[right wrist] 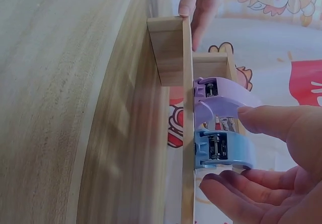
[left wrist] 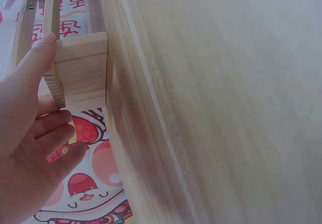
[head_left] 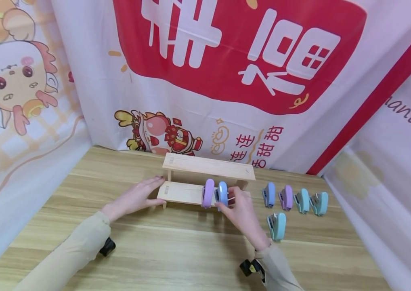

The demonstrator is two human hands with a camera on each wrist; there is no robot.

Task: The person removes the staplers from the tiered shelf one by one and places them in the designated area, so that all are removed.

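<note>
A two-tier wooden shelf (head_left: pixel 187 193) stands at the back of the table. My left hand (head_left: pixel 138 198) holds the left end of its lower board, thumb at the front edge and index finger behind. A purple stapler (head_left: pixel 208 193) and a blue stapler (head_left: pixel 222 195) stand side by side on that board, right of its middle. My right hand (head_left: pixel 242 212) is around the blue stapler (right wrist: pixel 226 148), its thumb on the purple stapler's side and its fingers close along the other side. In the right wrist view a gap shows between thumb and blue stapler.
Right of the shelf, a blue stapler (head_left: pixel 269 195), a purple stapler (head_left: pixel 286 197) and two teal ones (head_left: pixel 302 201) form a row on the table. Another teal stapler (head_left: pixel 277 226) stands in front of them. Printed cloth (head_left: pixel 96 72) hangs behind and at both sides.
</note>
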